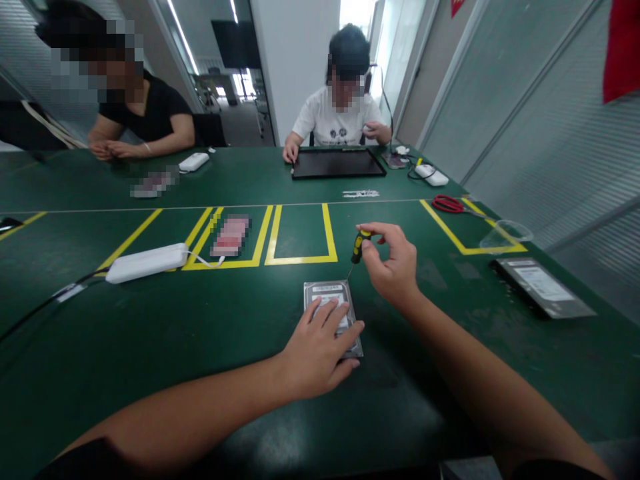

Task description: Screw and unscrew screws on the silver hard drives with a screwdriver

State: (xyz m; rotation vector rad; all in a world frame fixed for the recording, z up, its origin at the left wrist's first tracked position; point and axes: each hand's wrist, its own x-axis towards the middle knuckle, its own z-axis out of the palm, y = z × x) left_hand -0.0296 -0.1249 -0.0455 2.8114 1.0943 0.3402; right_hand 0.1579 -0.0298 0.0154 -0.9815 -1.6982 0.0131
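A silver hard drive (325, 287) with a white label lies flat on the green table in front of me. My left hand (323, 340) rests across it, palm down with fingers spread, covering much of the label. In my right hand (393, 260) is a small yellow-and-black screwdriver (357, 248), its handle pinched between thumb and fingers. The shaft points down to the drive's far right corner. Whether the tip sits in a screw is too small to tell.
A second hard drive (543, 283) lies to the right, near red-handled scissors (449, 205) and a clear plastic cup (505, 235). On the left are a white power strip (147, 263) and a phone (231, 237). Two people sit opposite, one at a black flat panel (339, 163).
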